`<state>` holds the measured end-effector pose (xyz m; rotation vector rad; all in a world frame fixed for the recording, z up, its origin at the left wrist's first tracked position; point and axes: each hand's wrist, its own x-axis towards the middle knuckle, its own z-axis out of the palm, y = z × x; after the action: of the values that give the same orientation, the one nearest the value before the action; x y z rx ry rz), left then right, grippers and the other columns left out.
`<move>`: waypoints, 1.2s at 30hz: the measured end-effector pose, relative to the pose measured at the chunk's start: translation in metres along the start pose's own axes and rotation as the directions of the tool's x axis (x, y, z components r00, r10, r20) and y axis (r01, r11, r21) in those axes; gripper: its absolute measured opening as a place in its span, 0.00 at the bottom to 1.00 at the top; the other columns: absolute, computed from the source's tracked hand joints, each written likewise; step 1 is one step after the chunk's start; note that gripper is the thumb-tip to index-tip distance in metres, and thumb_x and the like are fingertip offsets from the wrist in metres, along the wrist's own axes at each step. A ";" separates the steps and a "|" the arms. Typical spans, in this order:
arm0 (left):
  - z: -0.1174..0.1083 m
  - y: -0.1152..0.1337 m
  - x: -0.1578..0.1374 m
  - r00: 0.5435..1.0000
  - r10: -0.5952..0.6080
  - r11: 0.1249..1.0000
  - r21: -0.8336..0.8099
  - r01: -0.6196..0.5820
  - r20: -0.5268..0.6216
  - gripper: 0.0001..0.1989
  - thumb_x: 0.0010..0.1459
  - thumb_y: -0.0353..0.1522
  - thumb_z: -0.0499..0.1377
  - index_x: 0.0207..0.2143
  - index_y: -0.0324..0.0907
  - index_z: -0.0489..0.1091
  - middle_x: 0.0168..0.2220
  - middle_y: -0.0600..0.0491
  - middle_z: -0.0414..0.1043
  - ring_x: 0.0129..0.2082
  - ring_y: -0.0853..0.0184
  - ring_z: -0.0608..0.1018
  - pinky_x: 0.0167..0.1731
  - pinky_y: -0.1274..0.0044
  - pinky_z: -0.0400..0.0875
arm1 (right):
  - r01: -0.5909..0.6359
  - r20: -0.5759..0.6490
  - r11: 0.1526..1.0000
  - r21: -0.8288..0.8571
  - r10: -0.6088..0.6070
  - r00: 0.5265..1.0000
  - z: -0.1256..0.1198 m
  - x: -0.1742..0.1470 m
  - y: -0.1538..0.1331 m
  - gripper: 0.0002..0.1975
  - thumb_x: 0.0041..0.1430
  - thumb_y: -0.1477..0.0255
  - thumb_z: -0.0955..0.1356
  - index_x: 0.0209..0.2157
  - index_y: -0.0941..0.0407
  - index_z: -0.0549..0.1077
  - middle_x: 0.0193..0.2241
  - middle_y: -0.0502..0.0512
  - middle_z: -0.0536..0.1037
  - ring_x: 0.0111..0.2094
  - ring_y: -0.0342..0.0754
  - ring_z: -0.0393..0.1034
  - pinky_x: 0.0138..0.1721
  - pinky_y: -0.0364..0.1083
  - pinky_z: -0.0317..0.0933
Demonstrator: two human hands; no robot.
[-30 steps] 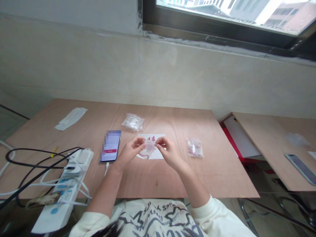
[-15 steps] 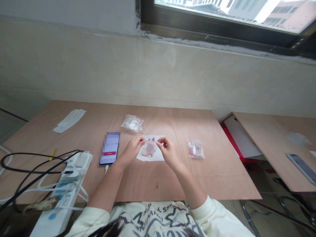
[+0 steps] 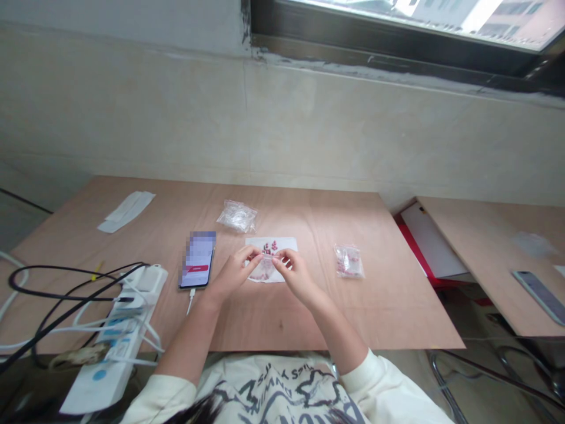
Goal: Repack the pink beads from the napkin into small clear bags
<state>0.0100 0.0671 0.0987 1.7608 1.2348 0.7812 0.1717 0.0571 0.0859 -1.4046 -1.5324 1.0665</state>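
My left hand (image 3: 233, 272) and my right hand (image 3: 295, 273) pinch the top edge of a small clear plastic bag (image 3: 266, 266) with pink beads inside, fingertips close together. The bag hangs just above a white paper sheet (image 3: 285, 242) on the wooden table (image 3: 282, 312). A few pink beads (image 3: 269, 246) lie loose on the paper's far part. The bag's lower half is partly hidden by my fingers.
A phone (image 3: 198, 259) on a charging cable lies left of my hands. A crumpled clear bag (image 3: 238, 216) sits behind, another bead bag (image 3: 348, 261) to the right. A power strip (image 3: 115, 335) with cables lies front left, folded white paper (image 3: 126, 211) back left. A second table (image 3: 498, 253) with another phone (image 3: 539, 288) stands right.
My hands have drawn closer together on the bag's top edge and shifted slightly toward me. The loose beads on the paper now show beyond my fingers.
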 end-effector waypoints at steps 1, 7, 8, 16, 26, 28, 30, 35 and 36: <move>0.000 0.001 0.000 1.000 0.000 1.000 0.007 0.000 -0.015 0.10 0.55 0.36 0.49 0.30 0.40 0.65 0.30 0.53 0.66 0.33 0.68 0.70 0.34 0.78 0.62 | -0.003 0.011 1.000 0.023 0.003 1.000 0.001 0.000 0.000 0.06 0.49 0.69 0.63 0.23 0.57 0.66 0.23 0.51 0.68 0.27 0.44 0.60 0.28 0.43 0.53; 0.002 0.006 0.000 0.997 0.005 1.000 -0.030 -0.003 0.083 0.11 0.55 0.37 0.48 0.30 0.40 0.65 0.29 0.54 0.67 0.32 0.68 0.70 0.32 0.79 0.63 | 0.007 -0.052 1.000 0.008 -0.006 0.999 0.000 0.002 -0.007 0.05 0.47 0.70 0.64 0.21 0.57 0.67 0.20 0.50 0.66 0.25 0.44 0.58 0.29 0.43 0.53; 0.002 0.006 0.001 0.995 0.016 0.999 -0.034 -0.013 0.101 0.11 0.55 0.37 0.49 0.30 0.40 0.65 0.29 0.54 0.67 0.32 0.68 0.70 0.32 0.79 0.63 | 0.009 -0.053 1.000 0.002 -0.009 0.999 0.000 0.002 -0.008 0.05 0.46 0.71 0.65 0.21 0.57 0.67 0.20 0.50 0.67 0.26 0.44 0.58 0.29 0.43 0.53; 0.003 0.006 0.006 0.997 -0.005 0.999 -0.044 0.008 0.071 0.11 0.54 0.37 0.50 0.29 0.40 0.67 0.29 0.54 0.68 0.31 0.68 0.70 0.32 0.78 0.63 | -0.145 0.073 0.947 0.288 0.129 0.989 -0.002 0.007 -0.003 0.09 0.42 0.66 0.67 0.22 0.58 0.68 0.22 0.50 0.70 0.25 0.42 0.63 0.27 0.42 0.55; -0.004 -0.002 0.003 0.995 -0.093 0.990 -0.112 0.089 -0.030 0.11 0.51 0.38 0.53 0.27 0.38 0.68 0.28 0.52 0.70 0.31 0.67 0.71 0.33 0.78 0.64 | -0.289 0.054 0.861 0.418 0.294 0.954 -0.008 0.006 0.006 0.12 0.37 0.64 0.70 0.22 0.58 0.70 0.21 0.50 0.72 0.24 0.43 0.64 0.29 0.43 0.56; -0.004 -0.001 0.001 0.993 -0.117 0.984 -0.134 0.114 -0.016 0.12 0.51 0.38 0.53 0.28 0.38 0.69 0.28 0.52 0.71 0.31 0.66 0.71 0.33 0.77 0.64 | -0.295 0.061 0.838 0.459 0.301 0.952 -0.009 0.005 0.007 0.12 0.36 0.65 0.71 0.21 0.58 0.70 0.20 0.49 0.72 0.24 0.42 0.64 0.31 0.44 0.57; -0.005 0.001 -0.002 0.992 -0.128 0.979 -0.162 0.128 0.006 0.13 0.51 0.39 0.53 0.29 0.38 0.69 0.29 0.52 0.71 0.32 0.66 0.72 0.33 0.77 0.65 | -0.286 0.064 0.834 0.472 0.291 0.954 -0.012 0.003 0.008 0.11 0.36 0.65 0.71 0.19 0.58 0.68 0.19 0.48 0.71 0.24 0.42 0.64 0.31 0.44 0.56; -0.006 0.003 -0.007 0.992 -0.125 0.976 -0.179 0.128 0.024 0.13 0.49 0.39 0.55 0.30 0.38 0.71 0.32 0.50 0.73 0.34 0.64 0.72 0.36 0.76 0.65 | -0.261 0.060 0.846 0.464 0.265 0.962 -0.015 0.001 0.005 0.11 0.36 0.67 0.71 0.17 0.58 0.66 0.18 0.47 0.69 0.23 0.41 0.62 0.30 0.43 0.55; -0.006 0.003 -0.007 0.992 -0.121 0.979 -0.165 0.122 0.019 0.13 0.50 0.39 0.55 0.29 0.38 0.71 0.32 0.50 0.73 0.34 0.64 0.73 0.36 0.76 0.65 | -0.257 0.059 0.852 0.456 0.259 0.964 -0.015 0.001 0.004 0.11 0.37 0.66 0.70 0.17 0.57 0.66 0.18 0.47 0.68 0.22 0.41 0.61 0.29 0.43 0.55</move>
<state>0.0040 0.0614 0.1035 1.5384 1.2230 0.7808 0.1867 0.0593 0.0869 -1.2873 -1.0027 1.4775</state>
